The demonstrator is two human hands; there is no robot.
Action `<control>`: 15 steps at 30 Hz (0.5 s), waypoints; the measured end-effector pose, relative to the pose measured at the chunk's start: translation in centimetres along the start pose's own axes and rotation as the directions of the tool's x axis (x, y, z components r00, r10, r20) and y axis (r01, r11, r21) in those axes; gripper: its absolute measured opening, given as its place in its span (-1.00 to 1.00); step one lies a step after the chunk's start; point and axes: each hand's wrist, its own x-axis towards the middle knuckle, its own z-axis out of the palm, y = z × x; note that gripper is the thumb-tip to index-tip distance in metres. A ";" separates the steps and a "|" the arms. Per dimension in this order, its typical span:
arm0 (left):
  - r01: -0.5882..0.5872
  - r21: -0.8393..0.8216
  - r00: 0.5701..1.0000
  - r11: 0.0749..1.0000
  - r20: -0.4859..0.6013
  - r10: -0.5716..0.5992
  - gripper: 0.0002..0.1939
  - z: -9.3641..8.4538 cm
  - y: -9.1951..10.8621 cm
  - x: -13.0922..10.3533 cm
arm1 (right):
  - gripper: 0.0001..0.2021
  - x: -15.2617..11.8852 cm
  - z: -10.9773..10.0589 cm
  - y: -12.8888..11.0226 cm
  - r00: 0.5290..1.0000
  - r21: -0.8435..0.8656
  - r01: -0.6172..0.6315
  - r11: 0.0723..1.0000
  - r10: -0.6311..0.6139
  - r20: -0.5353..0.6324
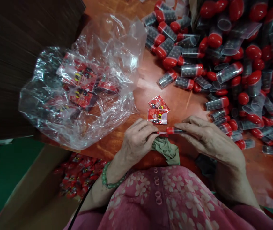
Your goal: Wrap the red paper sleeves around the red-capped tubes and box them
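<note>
My left hand (pixel 138 137) pinches the end of a small red printed piece (pixel 162 132) near the table's front edge. Just to its right, my right hand (pixel 204 137) holds a clear tube with a red cap (pixel 171 130), the cap pointing left toward that piece. The two items are close together; whether they touch is hard to tell. Beyond my hands lie two red printed packets (pixel 157 116), one partly over the other. A crumpled green cloth (pixel 167 150) lies below the held items.
A clear plastic bag (pixel 112 111) with red printed packets spreads over the left of the table (pixel 151 76). Many red-capped tubes (pixel 191 70) are heaped at the right and back right. An open cardboard box (pixel 38 182) of red packets stands below at left.
</note>
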 end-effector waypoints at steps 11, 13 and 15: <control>0.097 -0.192 0.995 0.977 0.015 -0.096 -0.94 0.5 -0.7 -0.4 | -0.73 -0.7 -1.2 0.4 0.999 0.099 0.001 0.995 0.003 -0.039; 0.077 -0.174 0.997 0.982 0.033 -0.072 -0.94 0.4 -0.6 -0.5 | -0.72 -0.7 -1.0 0.2 1.000 0.079 0.000 0.997 -0.001 0.008; 0.055 -0.143 0.997 0.988 0.069 -0.046 -0.93 0.3 -0.4 -0.5 | -0.72 -0.5 -0.6 -0.2 0.999 0.017 0.000 1.000 -0.001 0.043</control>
